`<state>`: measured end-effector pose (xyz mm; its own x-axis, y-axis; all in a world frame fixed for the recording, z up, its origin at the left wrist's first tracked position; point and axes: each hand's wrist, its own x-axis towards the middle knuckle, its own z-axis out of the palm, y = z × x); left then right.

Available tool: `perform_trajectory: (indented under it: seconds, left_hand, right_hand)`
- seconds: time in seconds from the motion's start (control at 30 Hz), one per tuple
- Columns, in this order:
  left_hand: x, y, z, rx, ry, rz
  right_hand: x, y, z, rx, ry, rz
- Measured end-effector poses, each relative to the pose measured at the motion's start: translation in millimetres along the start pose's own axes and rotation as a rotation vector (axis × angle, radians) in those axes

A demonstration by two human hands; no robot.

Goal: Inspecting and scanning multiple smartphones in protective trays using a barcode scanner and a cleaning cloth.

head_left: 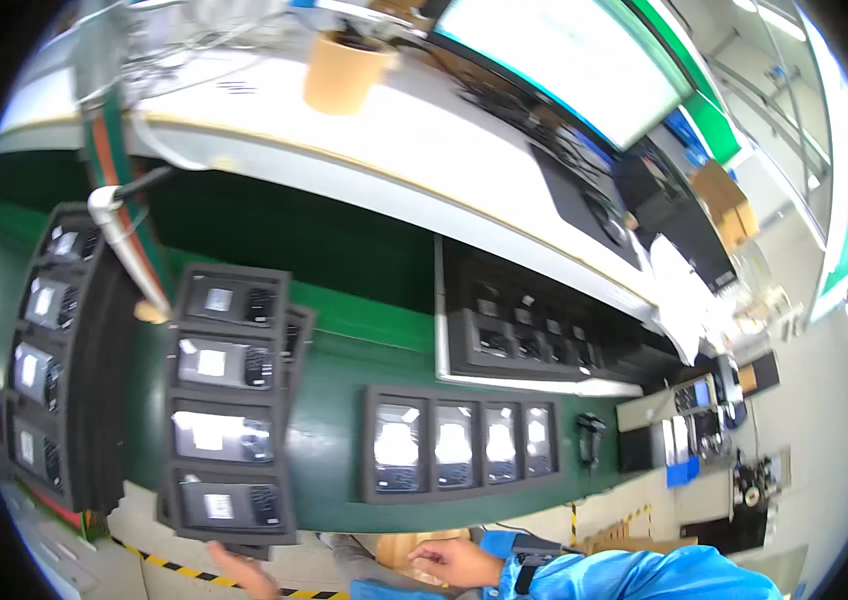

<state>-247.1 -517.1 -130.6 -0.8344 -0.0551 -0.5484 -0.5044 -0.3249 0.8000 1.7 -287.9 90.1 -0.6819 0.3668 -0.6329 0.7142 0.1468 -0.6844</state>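
Note:
My left hand (244, 573) is at the lower edge of the view, fingers stretched out, just off the near end of a stack of black foam trays. The top tray (176, 400) holds a row of dark handheld devices with keypads, such as one device (234, 503), with white labels. Whether the fingertips touch the stack I cannot tell. My right hand (452, 562) hovers by the table's near edge with fingers loosely bent and apart, holding nothing. Beyond it lies another foam tray (432, 490) with several devices under shiny, glaring surfaces.
A taller stack of foam trays (99, 400) stands far left. A black scanner-like device (591, 440) lies right on the green table (329, 480). Above is a white shelf (344, 150) with a monitor (574, 60) and tan pot (342, 75). A white-edged box (441, 330) holds another tray.

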Motion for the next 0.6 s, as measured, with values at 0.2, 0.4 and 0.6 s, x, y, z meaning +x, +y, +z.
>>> perform_trajectory:
  seconds: [0.2, 0.4, 0.6]
  left_hand:
    - [13, 17, -85, 0.449, 0.002, -0.196]
    - [-83, -140, -253, 1.706, -1.444, 0.056]
    - [-271, -231, -97, 1.836, 0.085, -0.160]
  right_hand:
    - [-81, 172, -57, -0.070, 0.091, 0.182]
    - [-74, 289, -56, -0.259, -0.263, 0.095]
    - [-40, 585, 16, -0.823, 0.203, -0.446]
